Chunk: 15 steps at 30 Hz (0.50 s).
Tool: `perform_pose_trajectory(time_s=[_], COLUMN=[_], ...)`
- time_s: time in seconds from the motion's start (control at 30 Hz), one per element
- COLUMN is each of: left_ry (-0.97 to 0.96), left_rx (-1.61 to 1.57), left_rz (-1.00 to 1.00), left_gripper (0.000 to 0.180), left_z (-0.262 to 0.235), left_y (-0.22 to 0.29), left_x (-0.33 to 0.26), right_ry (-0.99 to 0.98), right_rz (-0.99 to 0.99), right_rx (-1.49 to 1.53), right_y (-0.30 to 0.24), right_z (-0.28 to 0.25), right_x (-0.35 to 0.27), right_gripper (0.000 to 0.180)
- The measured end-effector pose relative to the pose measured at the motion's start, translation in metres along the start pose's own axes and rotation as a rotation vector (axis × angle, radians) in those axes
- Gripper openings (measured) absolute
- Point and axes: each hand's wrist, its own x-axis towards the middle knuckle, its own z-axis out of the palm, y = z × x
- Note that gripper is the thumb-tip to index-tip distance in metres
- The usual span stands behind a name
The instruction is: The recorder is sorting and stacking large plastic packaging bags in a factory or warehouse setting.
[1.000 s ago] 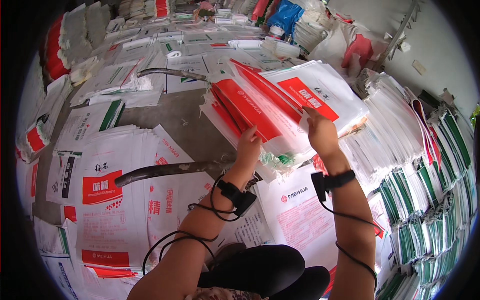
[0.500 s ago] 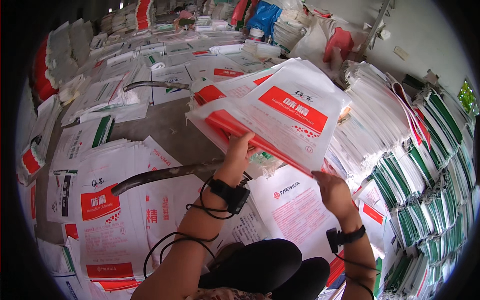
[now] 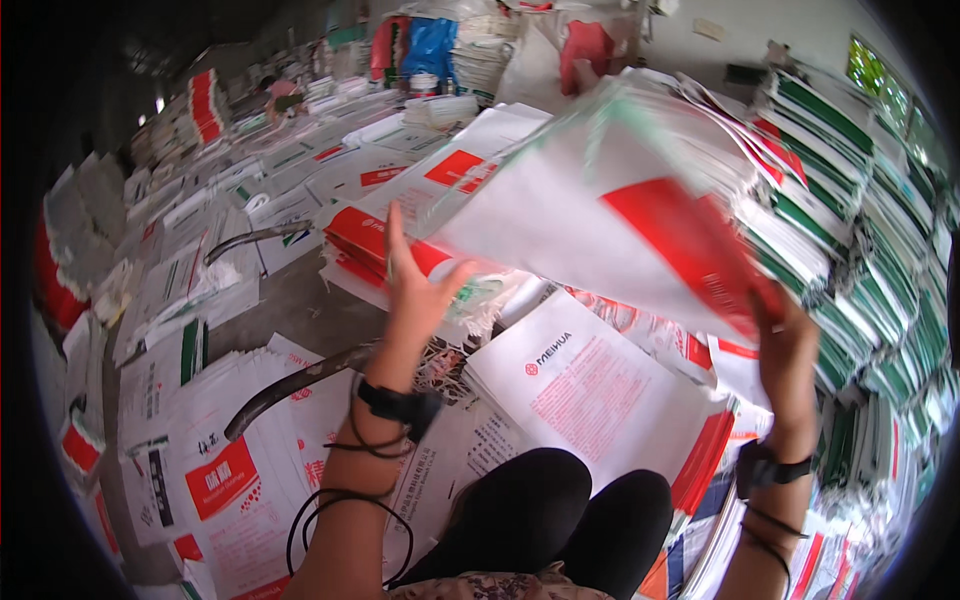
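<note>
Above the red-and-white sack stack (image 3: 400,240), right hand (image 3: 785,350) grips a blurred white sack with red patch (image 3: 600,210) by its corner; left hand (image 3: 415,290) just beside stack, fingers spread wide, holding nothing.

Head view—looking down, close over sacks (image 3: 590,390).

Sack warehouse: stacked woven sacks (image 3: 860,200) everywhere

Flat white woven sacks with red and green print (image 3: 215,470) cover most of a grey concrete floor (image 3: 290,305) in a dim workroom. Tall stacks of green-edged white sacks (image 3: 860,200) line the right side beneath a pale wall (image 3: 800,25), where a small window (image 3: 868,65) admits daylight.
</note>
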Motion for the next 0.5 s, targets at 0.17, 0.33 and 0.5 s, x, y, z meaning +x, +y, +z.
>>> perform_pose_trajectory(time_s=[0.17, 0.33, 0.5], left_ry=[-0.408, -0.675, -0.674], left_rx=[-0.171, -0.176, -0.01], left_rz=[0.019, -0.092, 0.312], left_gripper=[0.077, 0.03, 0.02], left_z=[0.041, 0.054, -0.002], left_y=[0.004, 0.061, 0.189], left_x=[0.021, 0.008, 0.021], right_ry=[0.17, 0.259, 0.36], right_rz=[0.339, 0.409, 0.849], right_rx=[-0.064, -0.06, 0.011], right_y=[0.036, 0.09, 0.153], right_z=[-0.157, -0.218, -0.238], right_x=[-0.01, -0.056, -0.202], right_gripper=[0.027, 0.032, 0.036])
